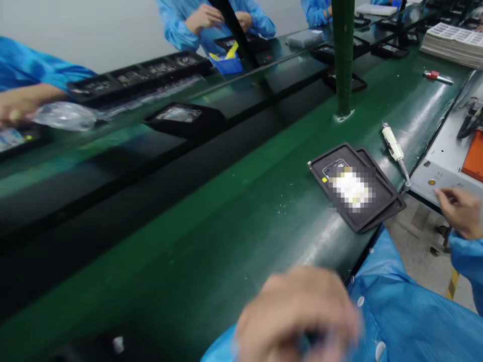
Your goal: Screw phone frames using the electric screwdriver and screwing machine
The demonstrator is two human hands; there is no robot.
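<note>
My left hand (298, 311) hovers over the near edge of the green table, smeared by motion. Its fingers look curled, but whether they hold anything is unclear. At the right, beside the grey machine panel, my right hand (463, 211) has its thumb and fingers drawn together; anything between them is hidden or too small to see. Between the hands, two black trays (366, 221) lie stacked askew on the table. A phone-like device (335, 167) lies in the upper one, partly hidden by a blurred-out patch. Beyond them rests a white electric screwdriver (393, 143) with a cord.
A green post (343, 60) rises from the table. A red-and-silver tool (437, 77) and a paper stack (453, 42) lie farther back. More black trays (204, 118) stand along the dark centre strip. Co-workers in blue sleeves (33, 65) work opposite. A machine panel (422, 173) borders the right.
</note>
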